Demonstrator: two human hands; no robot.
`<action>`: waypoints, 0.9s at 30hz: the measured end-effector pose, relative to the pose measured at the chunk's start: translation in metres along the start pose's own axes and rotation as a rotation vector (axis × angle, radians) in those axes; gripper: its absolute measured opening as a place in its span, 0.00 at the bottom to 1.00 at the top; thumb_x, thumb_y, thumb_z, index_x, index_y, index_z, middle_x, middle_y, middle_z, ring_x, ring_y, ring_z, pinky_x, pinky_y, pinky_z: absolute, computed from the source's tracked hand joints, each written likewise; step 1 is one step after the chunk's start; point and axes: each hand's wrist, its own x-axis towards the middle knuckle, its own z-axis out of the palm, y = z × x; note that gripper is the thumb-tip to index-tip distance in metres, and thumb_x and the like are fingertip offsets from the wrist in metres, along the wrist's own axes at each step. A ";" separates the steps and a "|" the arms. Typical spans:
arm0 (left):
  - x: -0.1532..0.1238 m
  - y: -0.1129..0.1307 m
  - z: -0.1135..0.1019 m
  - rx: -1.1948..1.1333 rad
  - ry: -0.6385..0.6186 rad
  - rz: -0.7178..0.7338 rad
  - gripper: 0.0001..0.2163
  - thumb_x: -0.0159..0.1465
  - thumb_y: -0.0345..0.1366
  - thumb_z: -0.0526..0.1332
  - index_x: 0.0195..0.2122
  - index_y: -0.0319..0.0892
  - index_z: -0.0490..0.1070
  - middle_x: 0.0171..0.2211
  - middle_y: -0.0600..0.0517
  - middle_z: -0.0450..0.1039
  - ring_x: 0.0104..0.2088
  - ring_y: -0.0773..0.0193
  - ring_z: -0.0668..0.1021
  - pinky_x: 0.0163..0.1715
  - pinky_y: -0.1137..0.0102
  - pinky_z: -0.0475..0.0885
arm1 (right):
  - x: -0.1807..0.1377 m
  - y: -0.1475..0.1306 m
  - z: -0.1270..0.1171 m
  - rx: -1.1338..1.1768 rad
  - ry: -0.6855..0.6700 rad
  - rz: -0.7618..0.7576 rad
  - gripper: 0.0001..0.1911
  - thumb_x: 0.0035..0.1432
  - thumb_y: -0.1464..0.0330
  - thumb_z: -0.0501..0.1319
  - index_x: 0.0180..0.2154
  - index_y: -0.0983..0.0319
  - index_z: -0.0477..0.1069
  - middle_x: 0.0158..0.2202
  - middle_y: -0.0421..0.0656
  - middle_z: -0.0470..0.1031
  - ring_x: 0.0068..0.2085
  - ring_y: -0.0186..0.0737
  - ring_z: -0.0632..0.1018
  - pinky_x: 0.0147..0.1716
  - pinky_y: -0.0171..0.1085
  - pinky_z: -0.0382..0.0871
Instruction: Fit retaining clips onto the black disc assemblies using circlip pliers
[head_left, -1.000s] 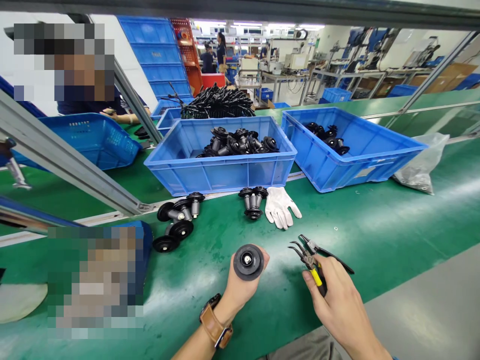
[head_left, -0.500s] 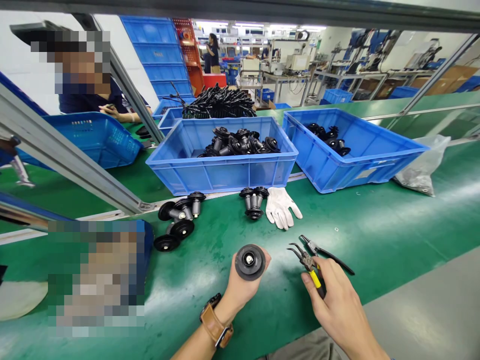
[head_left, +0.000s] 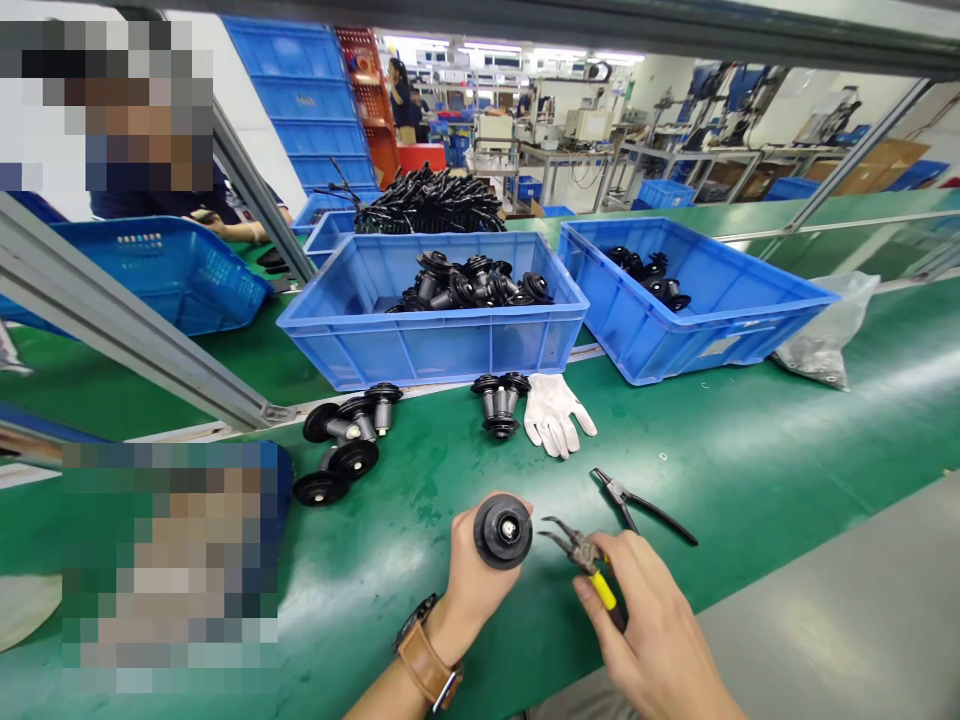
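My left hand [head_left: 476, 575] is closed around a black round-flanged part [head_left: 501, 545], its disc end and pale centre pin facing up at me. In my right hand [head_left: 649, 610] are bent-nose pliers [head_left: 585, 560] with yellow-and-black handles. Their slightly parted tips point left, close to the disc but apart from it. Beyond my right hand lies a second pair of pliers [head_left: 634, 500] with black handles. A white glove [head_left: 556, 415] rests on the green bench beside a few flanged parts [head_left: 500, 405]. More such parts [head_left: 352, 445] lie in a cluster farther left.
A blue bin [head_left: 435, 345] and another blue bin [head_left: 697, 300] hold more black parts. A clear plastic bag [head_left: 829, 330] sits right of them. A metal post [head_left: 150, 320] slants across the left. A co-worker [head_left: 157, 205] sits behind it. A tiny ring [head_left: 663, 456] lies on the bench.
My right hand has brought the pliers leftward and down, nearer the held part. The part has tilted slightly in my left hand. The whole view has shifted a little.
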 end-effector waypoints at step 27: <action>0.003 0.007 -0.005 0.115 0.006 0.189 0.12 0.52 0.24 0.58 0.34 0.42 0.76 0.32 0.50 0.82 0.33 0.59 0.83 0.34 0.68 0.77 | -0.004 -0.018 0.004 0.140 -0.183 -0.017 0.06 0.71 0.64 0.51 0.45 0.58 0.63 0.37 0.43 0.70 0.36 0.41 0.75 0.34 0.39 0.73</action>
